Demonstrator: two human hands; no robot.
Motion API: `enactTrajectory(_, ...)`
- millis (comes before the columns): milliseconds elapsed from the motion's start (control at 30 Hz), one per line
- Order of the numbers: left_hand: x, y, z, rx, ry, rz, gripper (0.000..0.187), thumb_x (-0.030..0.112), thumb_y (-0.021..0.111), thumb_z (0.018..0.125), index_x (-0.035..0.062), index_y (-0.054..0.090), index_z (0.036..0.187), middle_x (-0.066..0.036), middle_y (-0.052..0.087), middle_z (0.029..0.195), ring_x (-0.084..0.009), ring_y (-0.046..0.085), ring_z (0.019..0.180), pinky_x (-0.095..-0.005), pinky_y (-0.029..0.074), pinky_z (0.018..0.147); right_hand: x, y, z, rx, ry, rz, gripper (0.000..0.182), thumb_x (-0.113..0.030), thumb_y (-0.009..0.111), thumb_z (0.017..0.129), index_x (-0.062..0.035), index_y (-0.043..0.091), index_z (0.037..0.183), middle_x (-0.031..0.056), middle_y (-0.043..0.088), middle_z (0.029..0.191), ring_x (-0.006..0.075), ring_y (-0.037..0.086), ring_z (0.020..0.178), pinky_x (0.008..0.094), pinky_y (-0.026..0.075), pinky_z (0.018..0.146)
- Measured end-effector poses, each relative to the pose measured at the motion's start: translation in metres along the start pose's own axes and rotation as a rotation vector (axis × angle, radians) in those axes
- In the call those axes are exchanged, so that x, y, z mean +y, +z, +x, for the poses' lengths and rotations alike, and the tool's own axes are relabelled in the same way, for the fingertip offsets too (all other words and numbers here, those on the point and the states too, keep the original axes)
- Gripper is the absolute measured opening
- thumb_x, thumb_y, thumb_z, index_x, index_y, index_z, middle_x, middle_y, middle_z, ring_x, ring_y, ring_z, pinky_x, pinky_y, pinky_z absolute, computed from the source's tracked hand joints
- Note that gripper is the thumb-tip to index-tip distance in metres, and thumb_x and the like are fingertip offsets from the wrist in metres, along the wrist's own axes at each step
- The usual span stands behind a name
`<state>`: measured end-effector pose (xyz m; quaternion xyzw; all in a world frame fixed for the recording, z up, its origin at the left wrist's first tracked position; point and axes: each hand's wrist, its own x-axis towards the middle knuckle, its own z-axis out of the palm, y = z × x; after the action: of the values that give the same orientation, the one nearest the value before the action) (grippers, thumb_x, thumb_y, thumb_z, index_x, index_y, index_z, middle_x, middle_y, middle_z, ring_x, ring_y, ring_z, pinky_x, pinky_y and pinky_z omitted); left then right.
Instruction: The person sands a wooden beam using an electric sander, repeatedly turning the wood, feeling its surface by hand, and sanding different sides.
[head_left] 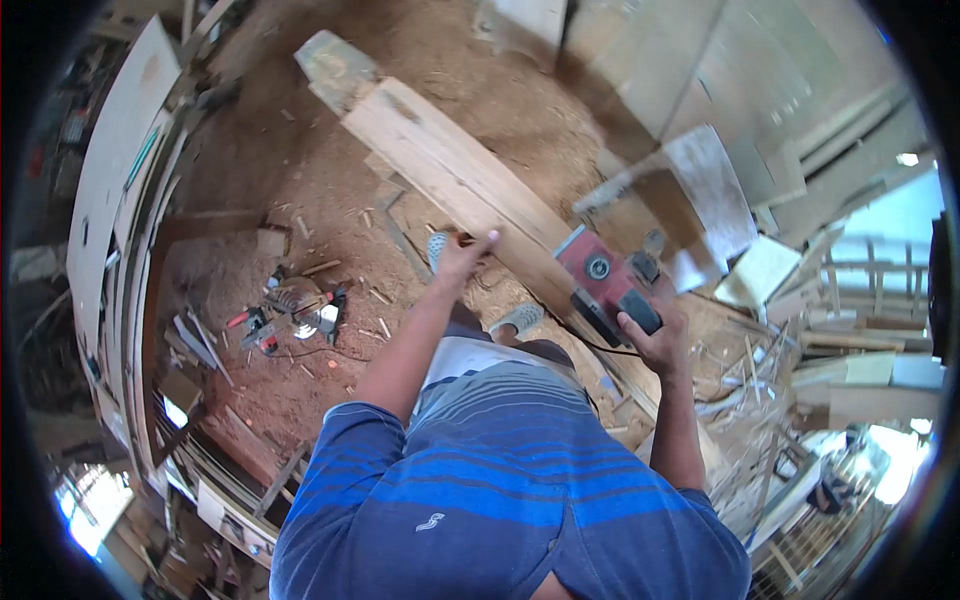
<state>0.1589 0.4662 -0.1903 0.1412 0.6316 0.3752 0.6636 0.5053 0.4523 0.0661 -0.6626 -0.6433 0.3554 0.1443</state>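
A long pale wooden board runs diagonally from the upper left towards my body. My left hand grips its near edge, thumb on top and the other fingers partly hidden. My right hand is closed round the black handle of a red power tool that looks like a belt sander. The tool rests on the board's right part, and its underside is out of sight. A dark cord trails from it past my waist.
On the floor to the left lies a circular-saw-like power tool among wood scraps. Stacked sheets stand along the left. Large panels and a pale board lie at upper right. Sawdust and offcuts surround my feet.
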Motion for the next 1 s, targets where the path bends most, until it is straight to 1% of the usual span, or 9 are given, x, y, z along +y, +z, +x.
enactTrajectory(133, 0.02, 0.012, -0.017, 0.078, -0.018, 0.12, 0.059, 0.049, 0.082, 0.098, -0.002, 0.067, 0.124, -0.008, 0.074, 0.104, -0.0192, 0.073, 0.086, -0.0311, 0.06, 0.073, 0.056, -0.025, -0.064, -0.025, 0.046, -0.075, 0.043, -0.042, 0.089, 0.082, -0.0029, 0.082, 0.097, 0.0164, 0.074, 0.076, 0.0293, 0.075, 0.068, 0.0396, 0.057, 0.067)
enactTrajectory(233, 0.008, 0.009, -0.009, 0.12, -0.041, -0.006, 0.065, 0.054, 0.078, 0.1, -0.0035, 0.067, 0.127, -0.01, 0.075, 0.106, -0.0212, 0.075, 0.09, -0.0327, 0.062, 0.076, 0.071, -0.027, -0.085, -0.097, 0.082, -0.063, 0.045, -0.046, 0.087, 0.083, -0.0054, 0.082, 0.101, 0.0186, 0.076, 0.08, 0.035, 0.076, 0.073, 0.044, 0.058, 0.07)
enactTrajectory(267, 0.004, 0.006, -0.004, 0.097, -0.04, -0.018, 0.072, 0.061, 0.072, 0.101, -0.0041, 0.066, 0.131, -0.013, 0.076, 0.108, -0.0254, 0.076, 0.096, -0.0387, 0.063, 0.083, 0.071, -0.025, -0.086, -0.121, 0.087, -0.073, 0.046, -0.047, 0.087, 0.084, -0.0059, 0.081, 0.102, 0.0192, 0.076, 0.082, 0.0366, 0.076, 0.075, 0.0452, 0.058, 0.071)
enactTrajectory(333, 0.006, 0.011, -0.01, 0.114, -0.048, -0.113, 0.079, 0.068, 0.066, 0.102, -0.0048, 0.065, 0.132, -0.017, 0.075, 0.113, -0.0293, 0.074, 0.106, -0.0449, 0.061, 0.092, 0.081, -0.02, -0.085, -0.182, 0.079, -0.153, 0.048, -0.05, 0.084, 0.087, -0.0066, 0.08, 0.106, 0.0216, 0.077, 0.086, 0.0416, 0.076, 0.081, 0.0493, 0.058, 0.075)
enactTrajectory(467, 0.004, 0.001, -0.008, 0.054, -0.092, -0.267, 0.099, 0.083, 0.049, 0.101, -0.0077, 0.059, 0.139, -0.025, 0.07, 0.129, -0.0364, 0.066, 0.124, -0.0548, 0.053, 0.106, 0.071, -0.002, -0.07, -0.251, 0.098, -0.12, 0.05, -0.051, 0.083, 0.089, -0.0054, 0.079, 0.109, 0.0226, 0.077, 0.089, 0.0422, 0.075, 0.085, 0.0494, 0.058, 0.078)
enactTrajectory(567, 0.009, -0.002, -0.018, -0.004, -0.096, -0.335, 0.112, 0.091, 0.041, 0.099, -0.0098, 0.052, 0.146, -0.027, 0.065, 0.138, -0.0394, 0.062, 0.131, -0.057, 0.049, 0.112, 0.067, 0.012, -0.057, -0.246, 0.029, -0.147, 0.052, -0.052, 0.083, 0.089, -0.005, 0.079, 0.111, 0.0227, 0.077, 0.088, 0.0421, 0.074, 0.083, 0.0487, 0.058, 0.077)
enactTrajectory(667, 0.009, -0.007, -0.02, -0.044, -0.11, -0.418, 0.117, 0.093, 0.039, 0.097, -0.0103, 0.048, 0.149, -0.027, 0.065, 0.141, -0.0409, 0.063, 0.13, -0.0575, 0.05, 0.113, 0.053, 0.02, -0.041, -0.228, -0.03, -0.166, 0.052, -0.053, 0.082, 0.09, -0.0062, 0.079, 0.113, 0.0234, 0.077, 0.09, 0.0437, 0.075, 0.086, 0.0499, 0.058, 0.079)
enactTrajectory(833, 0.006, -0.015, -0.024, -0.072, -0.117, -0.499, 0.12, 0.097, 0.034, 0.094, -0.0101, 0.052, 0.146, -0.029, 0.066, 0.138, -0.0427, 0.065, 0.128, -0.0593, 0.051, 0.112, 0.028, 0.033, -0.011, -0.306, -0.043, -0.2, 0.053, -0.053, 0.081, 0.091, -0.0055, 0.078, 0.113, 0.0242, 0.077, 0.093, 0.0442, 0.075, 0.089, 0.0506, 0.058, 0.081)
enactTrajectory(1000, 0.005, -0.024, -0.023, -0.099, -0.15, -0.593, 0.119, 0.097, 0.032, 0.094, -0.0088, 0.057, 0.142, -0.029, 0.068, 0.134, -0.044, 0.067, 0.126, -0.0593, 0.052, 0.112, 0.016, 0.055, 0.013, -0.332, -0.072, -0.258, 0.055, -0.058, 0.078, 0.09, -0.0084, 0.078, 0.114, 0.0242, 0.078, 0.098, 0.0452, 0.075, 0.096, 0.0548, 0.059, 0.086)
